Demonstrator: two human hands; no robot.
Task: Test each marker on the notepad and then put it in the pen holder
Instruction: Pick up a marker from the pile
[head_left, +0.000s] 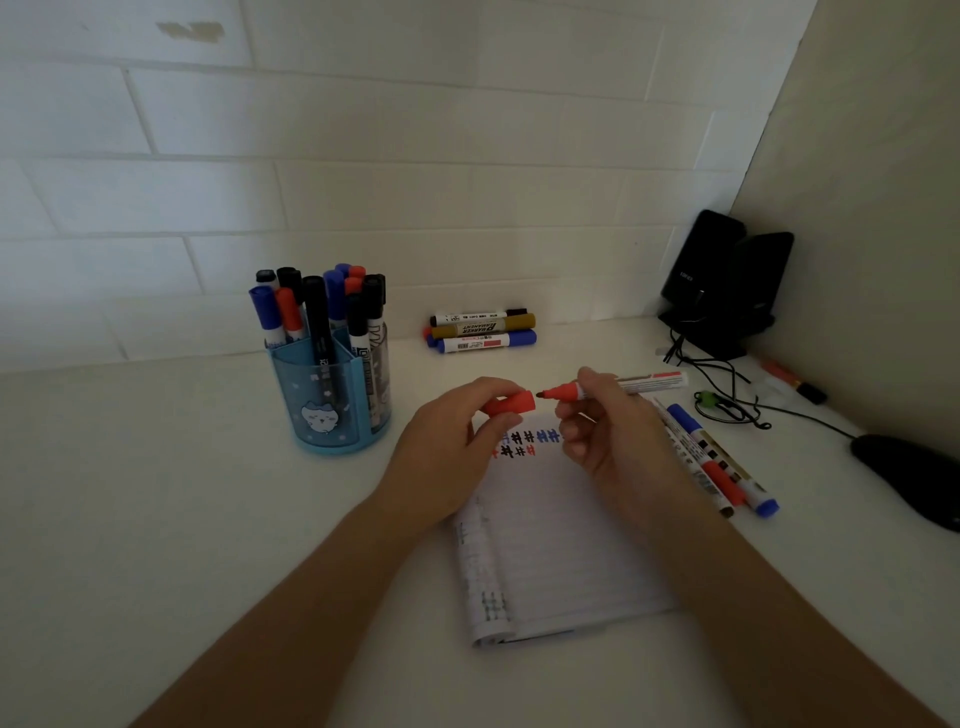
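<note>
Markers: one red marker (621, 387) pinched in right hand (605, 431), red cap (511, 404) (off) pinched in left hand (457, 447); four stacked behind notepad (550, 540).

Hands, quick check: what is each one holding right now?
Left hand: closed on the red cap, off the marker.
Right hand: closed on the uncapped red marker, tip pointing at the cap, above the notepad.

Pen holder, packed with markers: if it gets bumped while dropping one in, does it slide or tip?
The pen holder looks like light plastic on a smooth white desk, so it probably slides first. The markers stand tall above its rim, raising the weight, so a high bump might tip it. Its wide base should help.
</note>
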